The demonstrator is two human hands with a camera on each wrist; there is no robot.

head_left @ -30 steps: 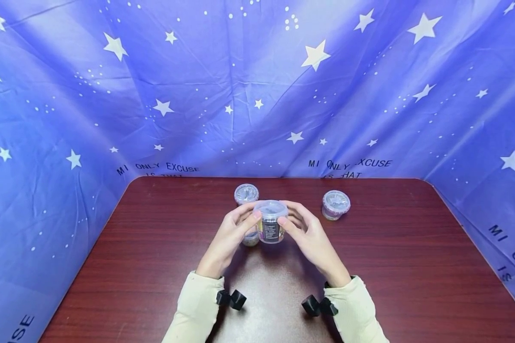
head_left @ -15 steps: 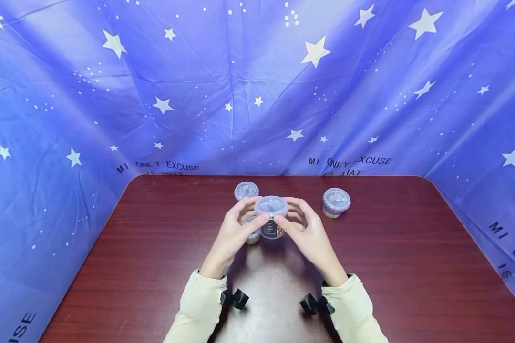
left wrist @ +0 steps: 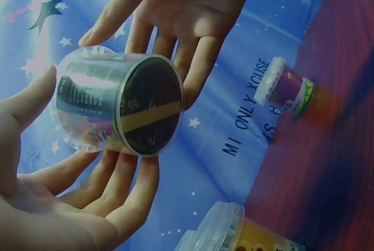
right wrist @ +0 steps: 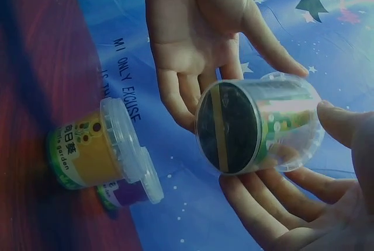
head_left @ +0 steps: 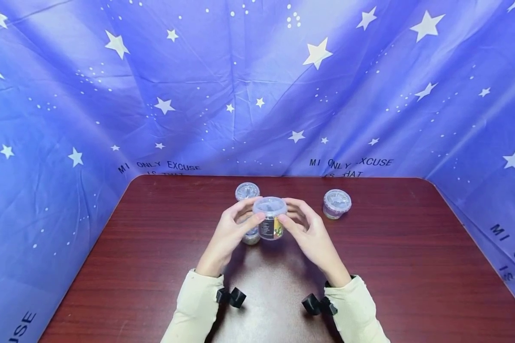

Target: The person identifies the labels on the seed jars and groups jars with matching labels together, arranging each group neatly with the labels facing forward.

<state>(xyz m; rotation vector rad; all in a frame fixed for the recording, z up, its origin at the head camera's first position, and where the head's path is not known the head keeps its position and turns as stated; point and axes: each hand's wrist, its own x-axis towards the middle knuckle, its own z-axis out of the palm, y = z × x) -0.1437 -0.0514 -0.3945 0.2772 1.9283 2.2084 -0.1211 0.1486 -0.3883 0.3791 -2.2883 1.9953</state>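
Observation:
A clear plastic tub [head_left: 268,228], with a see-through top and a wrap-around label, is held above the table between both hands. Its label shows a black panel of small print beside a colourful part. My left hand [head_left: 225,238] grips its left side, thumb at the front and fingers behind. On the opposite side my right hand [head_left: 313,238] grips it the same way. Both wrist views show the dark underside of the tub [left wrist: 151,96], crossed by a tan strip. The thumbs press near the tub's upper rim.
Behind the left hand stand two lidded tubs, one farther back [head_left: 247,191] and one nearer [head_left: 251,238], partly hidden. Another lidded tub [head_left: 336,204] stands back right. The right wrist view shows a yellow-labelled tub [right wrist: 87,152] and a purple-labelled one [right wrist: 124,194]. Starry blue cloth [head_left: 231,119] surrounds the table [head_left: 412,247].
The tub has turned in the hands: its black print panel has shifted left and a yellow-green picture now shows at right. Both hands have stayed nearly in place, with thumbs shifting slightly.

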